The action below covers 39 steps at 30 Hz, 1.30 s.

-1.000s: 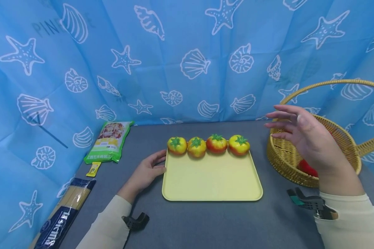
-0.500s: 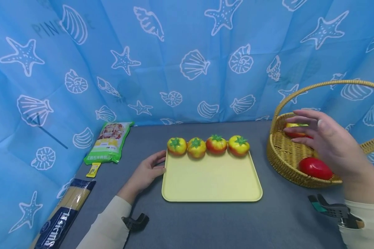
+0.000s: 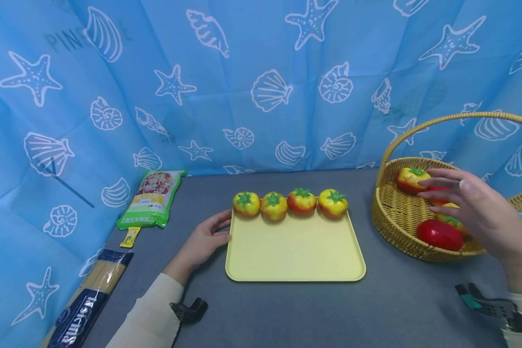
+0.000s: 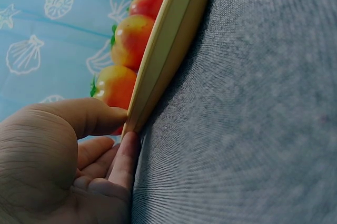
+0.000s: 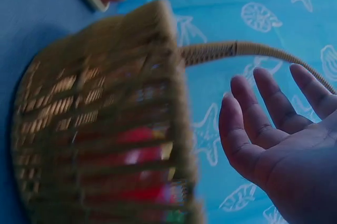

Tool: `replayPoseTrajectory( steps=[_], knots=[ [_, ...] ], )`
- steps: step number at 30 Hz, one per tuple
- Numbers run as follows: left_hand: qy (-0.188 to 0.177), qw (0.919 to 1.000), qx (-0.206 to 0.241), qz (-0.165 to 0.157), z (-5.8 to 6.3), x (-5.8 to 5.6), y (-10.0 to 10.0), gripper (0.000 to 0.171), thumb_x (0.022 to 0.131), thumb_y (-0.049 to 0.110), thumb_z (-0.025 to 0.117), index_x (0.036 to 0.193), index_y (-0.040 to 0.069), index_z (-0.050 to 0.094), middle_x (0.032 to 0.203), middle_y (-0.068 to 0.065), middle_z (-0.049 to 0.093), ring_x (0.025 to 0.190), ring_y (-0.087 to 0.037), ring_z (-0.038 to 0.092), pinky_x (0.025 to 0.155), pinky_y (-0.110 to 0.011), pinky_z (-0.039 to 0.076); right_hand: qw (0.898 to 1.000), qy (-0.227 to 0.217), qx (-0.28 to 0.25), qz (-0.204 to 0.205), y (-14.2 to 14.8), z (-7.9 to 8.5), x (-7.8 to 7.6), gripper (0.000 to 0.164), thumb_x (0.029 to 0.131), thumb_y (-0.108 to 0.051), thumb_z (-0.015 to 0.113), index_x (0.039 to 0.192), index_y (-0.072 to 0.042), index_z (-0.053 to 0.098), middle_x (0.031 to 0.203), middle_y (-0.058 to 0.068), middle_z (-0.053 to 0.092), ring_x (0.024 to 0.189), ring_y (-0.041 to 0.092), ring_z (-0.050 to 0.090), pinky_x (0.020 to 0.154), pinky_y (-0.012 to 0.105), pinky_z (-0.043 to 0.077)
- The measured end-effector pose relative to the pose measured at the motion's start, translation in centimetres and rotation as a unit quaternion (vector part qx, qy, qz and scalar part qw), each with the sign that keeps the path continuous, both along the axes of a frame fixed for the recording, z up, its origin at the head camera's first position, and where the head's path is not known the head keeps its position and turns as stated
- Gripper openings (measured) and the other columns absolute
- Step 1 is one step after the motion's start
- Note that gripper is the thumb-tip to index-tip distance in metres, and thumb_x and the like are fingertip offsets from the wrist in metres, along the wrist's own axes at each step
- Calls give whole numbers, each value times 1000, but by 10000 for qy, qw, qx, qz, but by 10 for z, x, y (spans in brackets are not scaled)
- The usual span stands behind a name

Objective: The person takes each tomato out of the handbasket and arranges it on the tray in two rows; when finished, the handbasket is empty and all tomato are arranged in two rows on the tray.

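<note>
My left hand (image 3: 206, 240) pinches the left edge of a pale yellow tray (image 3: 296, 251), thumb and fingers meeting at its rim in the left wrist view. Along the tray's far side stand several yellow-red tomatoes (image 3: 302, 201) with green leafy tops, in a row. My right hand (image 3: 483, 208), fingers relaxed and holding nothing, is over the right part of a wicker basket (image 3: 387, 220). Inside the basket lie a yellow-red tomato (image 3: 411, 180) at the back and a glossy red fruit (image 3: 439, 235) near the front. The hand partly covers other fruit between them.
A green food packet (image 3: 154, 199), a small yellow sachet (image 3: 130, 237) and a blue pack of noodles (image 3: 89, 304) lie at the left. The basket's tall handle (image 3: 456, 115) arches over it. A blue shell-patterned curtain (image 3: 261, 87) hangs behind the grey table (image 3: 309, 311).
My right hand has moved right and slightly down across the basket, uncovering the tomato and red fruit inside. The left hand, the tray and its row of tomatoes have stayed put.
</note>
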<state>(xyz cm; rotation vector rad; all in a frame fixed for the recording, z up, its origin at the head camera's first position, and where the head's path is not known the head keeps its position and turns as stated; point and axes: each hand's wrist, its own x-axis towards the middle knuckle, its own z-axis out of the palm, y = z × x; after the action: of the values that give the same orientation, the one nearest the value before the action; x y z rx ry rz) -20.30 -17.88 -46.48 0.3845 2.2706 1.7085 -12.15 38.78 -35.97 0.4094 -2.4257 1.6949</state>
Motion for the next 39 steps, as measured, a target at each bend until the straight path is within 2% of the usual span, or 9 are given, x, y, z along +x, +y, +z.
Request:
replayPoseTrajectory(
  steps=[4, 10, 15, 20, 23, 26, 30, 36, 39],
  knots=[
    [-4, 10000, 2, -6, -1, -1, 0, 71, 104, 5, 69, 168, 2, 38, 163, -21, 48, 136, -37, 61, 112, -44, 52, 9974, -130, 672, -205, 10, -5, 3, 45, 120, -16, 28, 158, -35, 44, 144, -8, 54, 122, 6, 57, 86, 14, 53],
    [31, 10000, -42, 28, 1, 0, 1, 71, 104, 4, 68, 168, 1, 38, 163, -22, 47, 137, -37, 60, 112, -45, 51, 9927, -544, 979, -444, 22, -15, 6, 37, 121, -21, 30, 147, -43, 45, 142, -10, 44, 117, -1, 55, 82, 11, 52],
    [62, 10000, -53, 30, 2, 1, 1, 70, 104, 4, 68, 167, 1, 39, 163, -22, 48, 137, -38, 60, 113, -46, 51, 9902, -710, 1140, -384, 30, -24, 4, 34, 120, -20, 36, 147, -35, 47, 140, -9, 46, 114, -5, 53, 81, 10, 52],
    [69, 10000, -12, 9, 2, 2, 0, 70, 103, 4, 68, 167, 0, 39, 163, -23, 47, 138, -39, 59, 113, -47, 50, 9900, -645, 1196, -391, 30, -29, 6, 34, 119, -16, 41, 147, -32, 50, 137, -15, 49, 112, -8, 55, 82, 10, 52],
    [72, 10000, -17, 31, 2, 2, 1, 70, 103, 4, 68, 167, 0, 39, 163, -22, 47, 138, -39, 59, 113, -46, 50, 9852, -794, 1432, -502, 28, -29, 7, 33, 117, -19, 46, 149, -27, 53, 142, -5, 48, 114, 0, 51, 78, 15, 55],
    [80, 9999, -44, 61, 2, 2, 2, 70, 103, 5, 68, 167, 0, 39, 163, -22, 48, 138, -38, 59, 113, -46, 51, 9769, -1099, 1778, -454, 25, -26, 6, 44, 116, -25, 50, 157, -9, 48, 153, 19, 41, 130, 31, 44, 73, 26, 57],
    [78, 9999, -76, 67, 2, 2, 2, 70, 103, 4, 68, 167, 1, 40, 163, -22, 49, 138, -38, 60, 113, -46, 51, 9659, -1348, 2199, -223, 21, -22, 2, 59, 114, -29, 54, 158, 7, 40, 155, 39, 37, 130, 61, 34, 73, 33, 57],
    [68, 10000, -37, 4, 2, 2, 2, 70, 103, 3, 67, 167, 1, 38, 163, -22, 47, 138, -38, 59, 113, -46, 51, 9552, -1395, 2608, -83, 17, -23, 1, 57, 112, -31, 61, 155, 5, 49, 150, 33, 49, 124, 49, 49, 76, 35, 58],
    [70, 10000, -17, -10, 3, 2, 2, 70, 103, 2, 67, 167, 0, 37, 164, -22, 47, 139, -39, 59, 113, -45, 51, 9490, -1366, 2840, -14, 14, -23, 0, 58, 110, -31, 66, 153, 5, 53, 149, 33, 51, 123, 50, 50, 81, 50, 57]
  ],
)
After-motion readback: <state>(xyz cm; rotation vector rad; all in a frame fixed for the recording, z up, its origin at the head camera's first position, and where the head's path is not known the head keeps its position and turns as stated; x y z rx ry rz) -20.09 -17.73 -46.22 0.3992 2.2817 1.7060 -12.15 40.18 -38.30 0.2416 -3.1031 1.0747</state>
